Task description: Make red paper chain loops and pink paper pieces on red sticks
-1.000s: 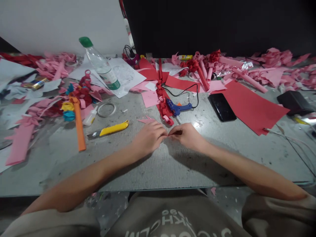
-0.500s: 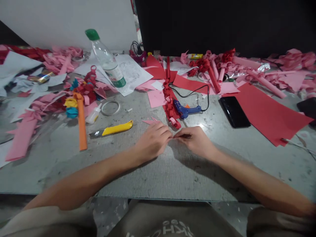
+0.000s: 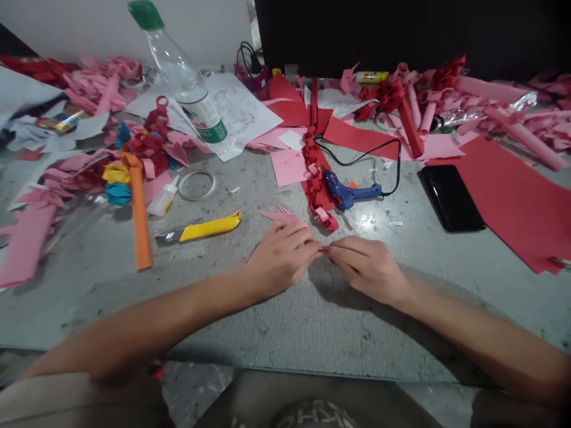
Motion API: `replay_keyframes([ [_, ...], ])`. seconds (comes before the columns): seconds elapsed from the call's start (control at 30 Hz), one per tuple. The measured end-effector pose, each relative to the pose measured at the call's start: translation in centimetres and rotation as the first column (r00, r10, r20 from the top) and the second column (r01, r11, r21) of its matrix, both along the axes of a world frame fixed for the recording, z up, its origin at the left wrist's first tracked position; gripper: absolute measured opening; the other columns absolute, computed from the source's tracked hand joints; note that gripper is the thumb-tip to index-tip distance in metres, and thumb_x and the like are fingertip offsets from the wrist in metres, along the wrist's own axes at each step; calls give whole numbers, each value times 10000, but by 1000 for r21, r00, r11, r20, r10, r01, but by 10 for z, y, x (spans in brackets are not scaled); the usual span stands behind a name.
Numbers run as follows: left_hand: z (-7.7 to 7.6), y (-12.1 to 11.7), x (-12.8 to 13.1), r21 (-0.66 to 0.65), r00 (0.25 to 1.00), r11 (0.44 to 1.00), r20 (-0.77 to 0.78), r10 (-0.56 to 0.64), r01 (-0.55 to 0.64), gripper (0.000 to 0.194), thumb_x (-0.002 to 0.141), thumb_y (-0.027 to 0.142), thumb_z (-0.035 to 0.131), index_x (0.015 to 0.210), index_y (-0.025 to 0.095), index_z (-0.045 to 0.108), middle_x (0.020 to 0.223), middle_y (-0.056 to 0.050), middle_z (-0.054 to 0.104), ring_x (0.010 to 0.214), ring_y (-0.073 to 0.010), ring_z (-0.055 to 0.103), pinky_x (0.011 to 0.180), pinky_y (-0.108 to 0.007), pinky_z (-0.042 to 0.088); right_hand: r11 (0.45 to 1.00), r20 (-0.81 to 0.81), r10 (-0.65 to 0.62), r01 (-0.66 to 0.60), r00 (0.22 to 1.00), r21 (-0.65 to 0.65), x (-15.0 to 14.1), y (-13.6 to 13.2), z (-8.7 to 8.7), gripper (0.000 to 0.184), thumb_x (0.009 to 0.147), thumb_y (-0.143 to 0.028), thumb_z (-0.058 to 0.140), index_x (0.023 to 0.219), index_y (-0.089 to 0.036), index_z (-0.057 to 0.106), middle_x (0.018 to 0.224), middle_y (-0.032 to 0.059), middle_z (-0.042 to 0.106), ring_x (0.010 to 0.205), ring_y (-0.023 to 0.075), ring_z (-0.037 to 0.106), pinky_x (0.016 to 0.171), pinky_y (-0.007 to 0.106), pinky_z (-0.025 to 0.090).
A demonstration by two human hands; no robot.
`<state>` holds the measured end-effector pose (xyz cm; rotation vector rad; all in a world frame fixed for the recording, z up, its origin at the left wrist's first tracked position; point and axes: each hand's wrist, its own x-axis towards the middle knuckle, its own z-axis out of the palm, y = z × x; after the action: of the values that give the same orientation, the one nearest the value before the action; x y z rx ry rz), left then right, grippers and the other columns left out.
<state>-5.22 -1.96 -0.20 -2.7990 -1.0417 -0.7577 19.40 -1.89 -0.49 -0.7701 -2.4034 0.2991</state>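
Note:
My left hand [image 3: 280, 257] and my right hand [image 3: 366, 266] rest on the grey table [image 3: 312, 321], fingertips meeting at the middle. Both pinch a small red paper piece [image 3: 322, 250], mostly hidden by the fingers. Just beyond them lies the near end of a red paper chain [image 3: 317, 184] that runs away toward the back. A pink paper scrap [image 3: 282, 216] lies by my left fingers. A blue glue gun [image 3: 348, 192] with a black cord sits right of the chain.
A yellow utility knife [image 3: 201, 228], an orange paper roll [image 3: 140, 219], a small glue bottle [image 3: 163, 198] and a tape ring [image 3: 197, 184] lie left. A plastic bottle [image 3: 182, 83] leans at the back. A black phone [image 3: 451, 197] and red sheet [image 3: 517, 202] lie right.
The view has tilted down and shifted, so everything sits lower and nearer. My hands stay joined at the fingertips on the red piece, hardly moving on the table.

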Motion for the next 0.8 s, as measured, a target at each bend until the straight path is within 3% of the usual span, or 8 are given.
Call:
replay_keyframes([
  [0.07,-3,1,1,-18,999,1000,24,-23,23,184,1103,235,585,1044,197,756,960,-23,772,992,-210,637,870,-403,394,994,49,28,-34,998,104,1,0,-2,267,1035,-42,542,1127,-156,765,967,73,808,774,177,723,641,328,551],
  [0.13,-5,1,1,-9,997,999,62,-42,42,174,1092,216,602,1017,194,757,946,-15,773,979,-203,630,878,-404,386,993,-11,39,-38,999,108,0,0,-3,218,1038,-51,572,1110,-150,753,955,66,802,776,168,726,648,311,560],
  [0.27,-4,1,-1,13,988,999,144,-47,45,114,1057,207,660,987,201,750,913,-1,772,937,-194,636,870,-400,384,994,-210,-17,-6,978,-110,-5,1,0,96,1038,-125,664,1069,-158,748,952,55,801,840,151,758,761,280,610],
  [0.4,-4,1,-2,19,977,999,211,-34,31,78,1039,215,691,981,216,743,894,8,778,887,-181,643,841,-407,377,968,-261,-81,13,962,-251,-5,2,6,52,1016,-174,721,1035,-172,770,928,35,807,813,133,764,753,259,600],
  [0.8,-4,2,-4,9,978,999,206,-38,37,81,1035,215,675,1010,270,729,913,10,806,870,-212,671,823,-460,369,955,-276,-84,-1,957,-295,-3,4,7,77,995,-158,724,1045,-167,782,940,36,810,816,128,761,733,245,587],
])
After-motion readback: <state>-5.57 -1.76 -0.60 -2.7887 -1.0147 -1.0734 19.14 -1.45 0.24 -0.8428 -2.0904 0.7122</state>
